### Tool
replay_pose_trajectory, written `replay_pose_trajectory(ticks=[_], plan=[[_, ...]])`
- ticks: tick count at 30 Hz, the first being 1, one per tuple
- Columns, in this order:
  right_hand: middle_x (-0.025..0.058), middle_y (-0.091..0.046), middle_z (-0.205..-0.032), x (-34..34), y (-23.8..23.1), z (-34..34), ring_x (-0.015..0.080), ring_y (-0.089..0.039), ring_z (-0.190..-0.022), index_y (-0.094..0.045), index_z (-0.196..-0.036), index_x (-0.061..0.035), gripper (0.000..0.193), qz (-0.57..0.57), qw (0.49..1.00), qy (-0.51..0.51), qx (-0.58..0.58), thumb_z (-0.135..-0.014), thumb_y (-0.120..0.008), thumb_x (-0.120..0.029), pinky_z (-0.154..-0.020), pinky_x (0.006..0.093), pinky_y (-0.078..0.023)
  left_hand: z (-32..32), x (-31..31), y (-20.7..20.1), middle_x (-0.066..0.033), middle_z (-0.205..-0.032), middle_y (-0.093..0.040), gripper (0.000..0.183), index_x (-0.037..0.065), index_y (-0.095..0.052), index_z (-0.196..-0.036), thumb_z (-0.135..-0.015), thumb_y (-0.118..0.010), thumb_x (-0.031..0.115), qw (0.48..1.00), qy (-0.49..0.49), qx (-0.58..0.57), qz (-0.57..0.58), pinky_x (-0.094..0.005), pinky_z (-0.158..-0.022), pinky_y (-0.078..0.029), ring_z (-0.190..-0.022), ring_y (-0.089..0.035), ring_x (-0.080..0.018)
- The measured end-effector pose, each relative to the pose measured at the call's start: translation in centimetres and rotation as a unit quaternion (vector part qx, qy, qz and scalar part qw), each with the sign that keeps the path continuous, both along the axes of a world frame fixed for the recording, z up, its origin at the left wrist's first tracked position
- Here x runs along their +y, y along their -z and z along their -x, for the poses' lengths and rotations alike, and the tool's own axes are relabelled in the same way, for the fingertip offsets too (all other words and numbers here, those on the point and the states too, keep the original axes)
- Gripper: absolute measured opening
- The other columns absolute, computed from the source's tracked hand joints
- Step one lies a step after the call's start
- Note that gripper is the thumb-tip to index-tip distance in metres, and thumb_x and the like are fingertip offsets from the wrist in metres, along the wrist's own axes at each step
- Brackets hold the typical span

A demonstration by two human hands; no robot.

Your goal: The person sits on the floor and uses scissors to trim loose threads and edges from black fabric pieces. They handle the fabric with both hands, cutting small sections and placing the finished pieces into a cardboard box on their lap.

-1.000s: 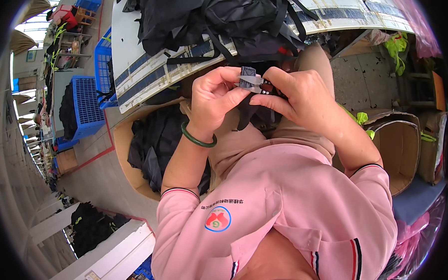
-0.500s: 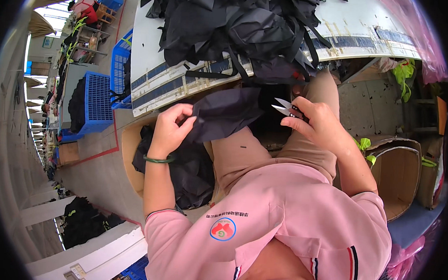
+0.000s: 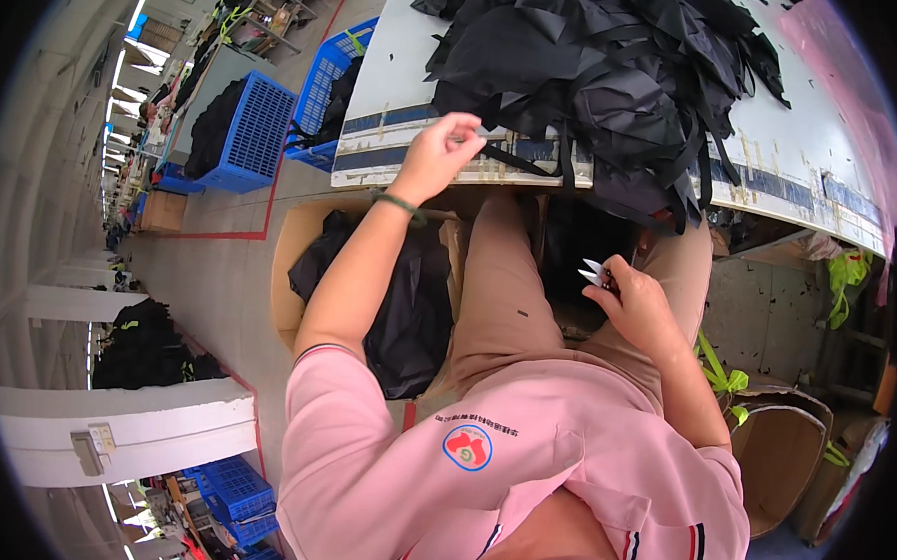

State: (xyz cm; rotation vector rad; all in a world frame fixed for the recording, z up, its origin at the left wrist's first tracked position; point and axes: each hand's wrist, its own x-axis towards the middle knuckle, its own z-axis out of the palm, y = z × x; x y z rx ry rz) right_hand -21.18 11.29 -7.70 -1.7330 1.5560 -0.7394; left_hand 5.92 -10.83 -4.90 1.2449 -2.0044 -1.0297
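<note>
Right hand (image 3: 640, 306) fingers gripping thread snips (image 3: 594, 274), blades parted, above lap; left hand (image 3: 436, 161) fingers curled by black strap (image 3: 522, 163), can't tell if pinching, strap trailing from black fabric pile (image 3: 597, 81) on white bench (image 3: 392, 77), carton (image 3: 288, 263) beside left thigh (image 3: 498, 282).

Evenly bright, with glare at upper left and fisheye-bent, blackened edges.

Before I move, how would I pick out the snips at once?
Start at the white table heaped with black fabric, then drop below its near edge to the tan trousers. Over the wearer's right leg, the right-hand grip holds the snips. Their two bright, pointed blades, spread slightly, set them apart from the dull dark cloth.
</note>
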Motion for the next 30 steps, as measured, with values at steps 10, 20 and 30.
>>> replay_pose_trajectory(ticks=[10, 20, 30], plan=[[0.0166, -0.061, -0.069, 2.5, 2.6, 1.5, 0.0370, -0.059, -0.064, -0.054, -0.083, -0.0009, 0.028, -0.030, 0.999, 0.003, 0.035, -0.077, -0.072, -0.022, -0.057, 0.0416, -0.045, 4.5, -11.1, 4.0, -0.0008, -0.075, -0.053, 0.026, 0.014, -0.058, -0.089, -0.078, -0.073, 0.031, 0.807, -0.373, 0.356, -0.289, -0.0286, -0.048, -0.037, -0.055, -0.051, -0.0133], [0.0128, -0.057, -0.061, 1.5, 2.1, 0.7, 0.0283, -0.056, -0.054, -0.055, -0.083, -0.0009, 0.020, 0.005, 1.000, -0.006, -0.003, -0.079, -0.070, -0.014, -0.051, 0.0344, -0.042, 3.7, -9.0, -8.9, 0.0025, -0.070, -0.055, 0.015, 0.010, -0.054, -0.082, -0.081, -0.068, 0.015, 0.816, -0.257, 0.507, 0.106, -0.0239, -0.056, -0.039, -0.061, -0.053, -0.0088], [0.0075, -0.061, -0.089, -2.4, -6.6, 1.0, 0.0074, -0.050, -0.055, -0.054, -0.106, 0.0004, 0.018, 0.242, 0.915, 0.058, -0.317, -0.093, -0.054, -0.013, -0.052, 0.0196, -0.040, 3.3, 7.7, -25.4, -0.0010, -0.077, -0.058, 0.008, 0.006, -0.054, -0.084, -0.082, -0.062, 0.004, 0.716, 0.036, 0.381, 0.583, -0.0216, -0.060, -0.043, -0.065, -0.053, -0.0090]])
